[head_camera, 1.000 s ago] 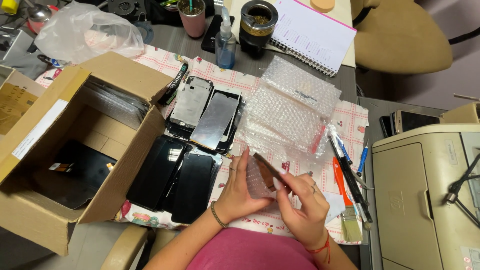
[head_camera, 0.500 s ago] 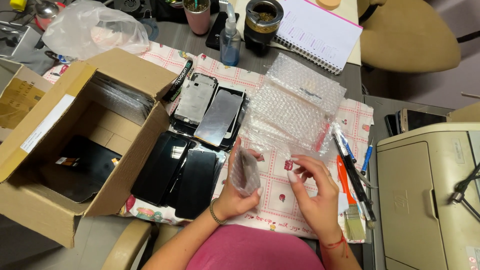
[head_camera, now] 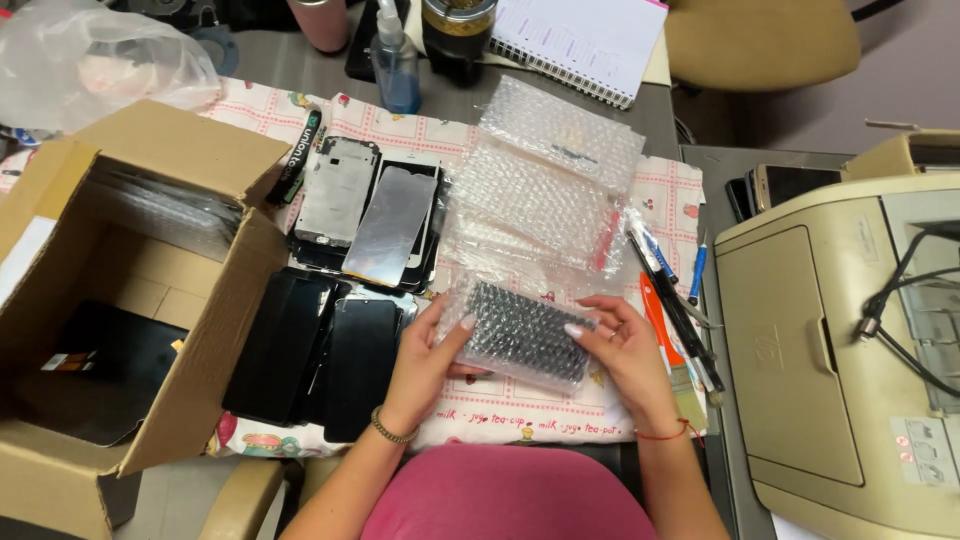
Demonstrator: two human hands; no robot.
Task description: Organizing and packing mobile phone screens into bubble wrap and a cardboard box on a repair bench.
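Head view: the left hand (head_camera: pixel 425 365) and the right hand (head_camera: pixel 625 360) both hold a bubble-wrap pouch (head_camera: pixel 520 335) with something dark inside. The left hand's fingers and thumb are closed on the pouch's left end, and the right hand's fingers are closed on its right end. The pouch is just above the patterned cloth (head_camera: pixel 520 410), low and in the middle of it. Its long side runs left to right, with the right end tipped a little toward the person. Both hands have palms turned in to face each other, wrists low, fingers bent.

Just left of the pouch lie black phone screens (head_camera: pixel 320 355). Behind the pouch sits a pile of empty bubble-wrap bags (head_camera: pixel 545 190). Right of the pouch lie pens and tools (head_camera: pixel 675 300). Behind and left of the pouch are two phone frames (head_camera: pixel 365 215). Far left of the pouch stands an open cardboard box (head_camera: pixel 120 300). Far right of the pouch is a beige printer (head_camera: pixel 840 350). Nothing covers the pouch but the fingers.
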